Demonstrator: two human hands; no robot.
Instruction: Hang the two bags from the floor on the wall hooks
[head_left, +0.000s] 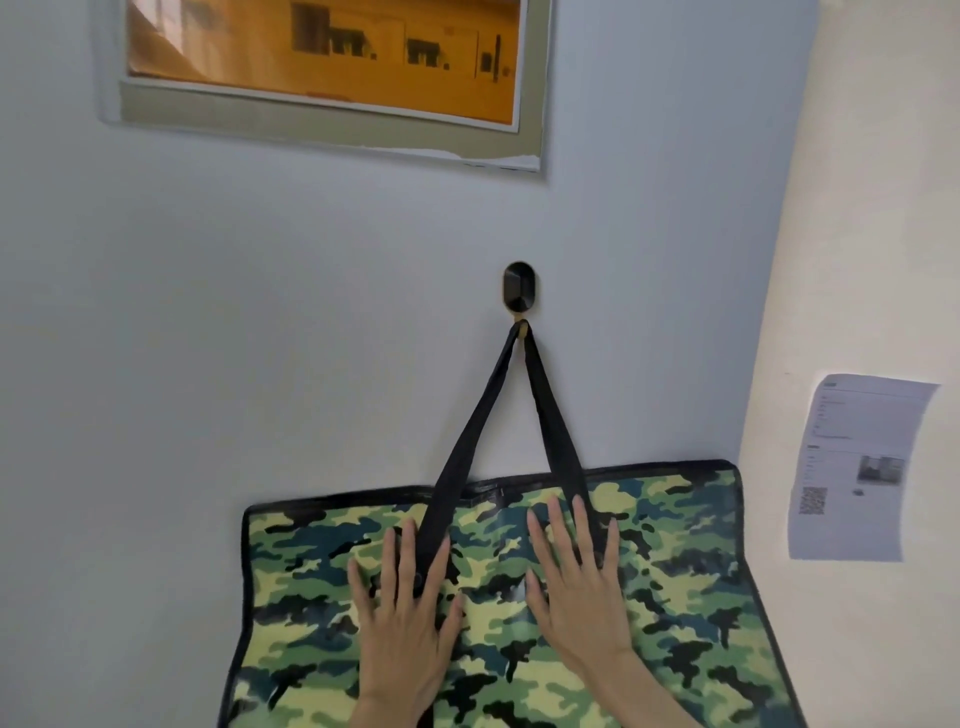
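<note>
A flat camouflage bag (691, 597) with black trim hangs against the pale blue wall. Its black strap (545, 410) loops over a black oval wall hook (519, 288). My left hand (405, 613) lies flat on the bag's front with fingers spread, across the left strap. My right hand (576, 587) lies flat beside it, fingers apart, next to the right strap. Neither hand grips anything. Only one bag and one hook are in view; the floor is out of frame.
A window (322, 57) with an orange-tinted pane sits in the wall above the hook. A cream wall meets the blue one at a corner on the right and carries a printed paper sheet (852, 467).
</note>
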